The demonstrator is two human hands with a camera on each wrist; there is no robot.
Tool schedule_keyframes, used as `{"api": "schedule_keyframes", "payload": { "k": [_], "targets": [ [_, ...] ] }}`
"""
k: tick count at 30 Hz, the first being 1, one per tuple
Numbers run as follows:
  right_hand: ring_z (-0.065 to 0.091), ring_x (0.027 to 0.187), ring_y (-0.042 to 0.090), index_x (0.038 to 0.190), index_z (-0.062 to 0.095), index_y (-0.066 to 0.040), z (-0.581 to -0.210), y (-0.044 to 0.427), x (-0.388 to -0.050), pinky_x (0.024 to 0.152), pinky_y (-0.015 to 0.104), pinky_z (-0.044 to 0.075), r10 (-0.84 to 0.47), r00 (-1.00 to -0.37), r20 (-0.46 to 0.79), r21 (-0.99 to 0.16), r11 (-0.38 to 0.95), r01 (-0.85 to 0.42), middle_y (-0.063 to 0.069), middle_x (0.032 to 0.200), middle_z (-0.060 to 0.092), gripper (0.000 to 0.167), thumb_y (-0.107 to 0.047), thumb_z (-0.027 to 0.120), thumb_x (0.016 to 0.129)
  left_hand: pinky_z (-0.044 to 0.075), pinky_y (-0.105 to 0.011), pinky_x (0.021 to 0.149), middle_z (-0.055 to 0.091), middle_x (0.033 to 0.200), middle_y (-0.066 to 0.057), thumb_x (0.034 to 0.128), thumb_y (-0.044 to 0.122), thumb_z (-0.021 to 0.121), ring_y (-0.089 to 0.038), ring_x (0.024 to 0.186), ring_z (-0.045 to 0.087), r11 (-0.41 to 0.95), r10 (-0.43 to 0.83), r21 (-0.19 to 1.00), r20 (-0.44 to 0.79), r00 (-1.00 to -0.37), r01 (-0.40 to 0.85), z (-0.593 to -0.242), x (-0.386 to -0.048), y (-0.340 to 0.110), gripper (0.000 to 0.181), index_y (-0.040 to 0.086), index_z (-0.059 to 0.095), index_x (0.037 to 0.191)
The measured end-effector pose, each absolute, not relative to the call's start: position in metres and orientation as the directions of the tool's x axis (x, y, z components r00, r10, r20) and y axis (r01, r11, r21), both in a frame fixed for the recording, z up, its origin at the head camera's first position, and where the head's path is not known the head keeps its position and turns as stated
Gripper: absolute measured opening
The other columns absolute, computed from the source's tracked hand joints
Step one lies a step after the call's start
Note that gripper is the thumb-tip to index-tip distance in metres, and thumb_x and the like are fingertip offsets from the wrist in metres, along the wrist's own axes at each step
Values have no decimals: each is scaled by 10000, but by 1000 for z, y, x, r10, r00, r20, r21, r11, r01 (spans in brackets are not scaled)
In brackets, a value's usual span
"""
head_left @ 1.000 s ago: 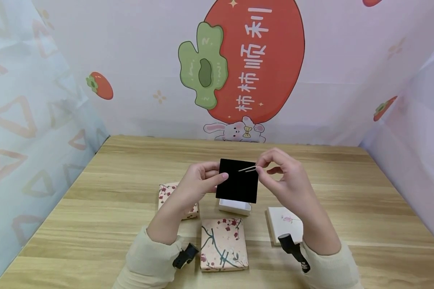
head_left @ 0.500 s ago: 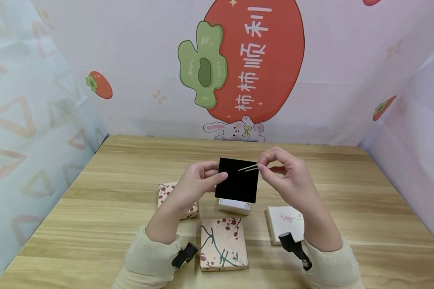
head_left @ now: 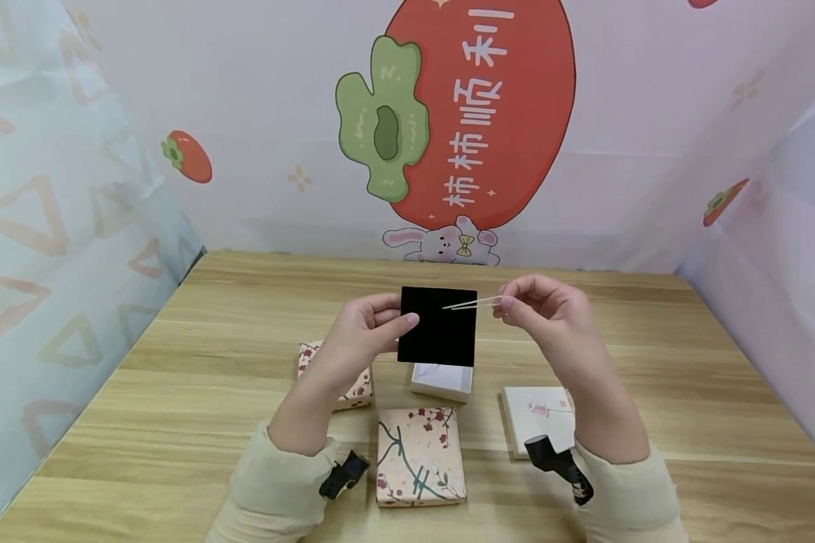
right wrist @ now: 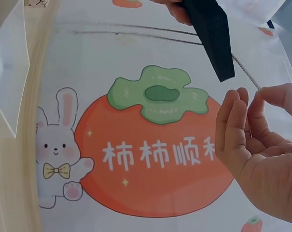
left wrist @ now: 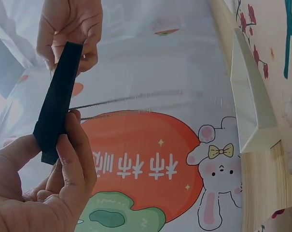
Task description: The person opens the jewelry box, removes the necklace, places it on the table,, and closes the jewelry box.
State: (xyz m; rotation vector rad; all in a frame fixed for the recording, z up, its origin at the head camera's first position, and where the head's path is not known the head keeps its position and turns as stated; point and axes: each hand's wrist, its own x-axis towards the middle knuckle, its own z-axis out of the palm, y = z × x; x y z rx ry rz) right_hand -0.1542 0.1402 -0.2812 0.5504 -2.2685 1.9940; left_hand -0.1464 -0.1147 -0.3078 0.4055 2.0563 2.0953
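Observation:
My left hand (head_left: 360, 332) pinches a square black jewelry-box insert (head_left: 441, 335) by its left edge, thumb on the front. A thin necklace chain (head_left: 478, 303) crosses the insert's face in two strands. Off the insert's right edge, my right hand (head_left: 550, 313) pinches the chain between thumb and fingertips. In the left wrist view, the insert (left wrist: 61, 101) is seen edge-on, and two chain strands (left wrist: 121, 100) hang from its back. The right wrist view shows a taut length of chain (right wrist: 247, 73) between the insert (right wrist: 213, 41) and my right fingertips.
Below the insert stands an open white box (head_left: 441, 391), partly hidden. A floral box (head_left: 421, 458) lies nearer me, and another floral box (head_left: 356, 394) sits behind my left forearm. A white lid (head_left: 536, 418) with a pink flower lies right, partly behind my right forearm.
My right hand has moved right with the chain, drawing a longer stretch off the insert's face. My left hand has shifted the insert slightly left and up, showing more of the white box.

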Motion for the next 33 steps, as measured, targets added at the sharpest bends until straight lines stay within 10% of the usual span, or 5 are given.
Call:
{"api": "schedule_keyframes", "payload": {
  "k": [33],
  "targets": [
    [675, 834, 96, 870, 672, -132, -292, 149, -173, 860, 258, 564, -326, -933, 152, -987, -91, -129, -44, 856, 665, 171, -59, 575, 990, 592, -265, 817, 716, 1187, -153, 993, 96, 590, -67, 930, 707, -13, 165, 999, 38, -986, 36, -305, -150, -120, 317, -34, 597, 1281]
  ]
}}
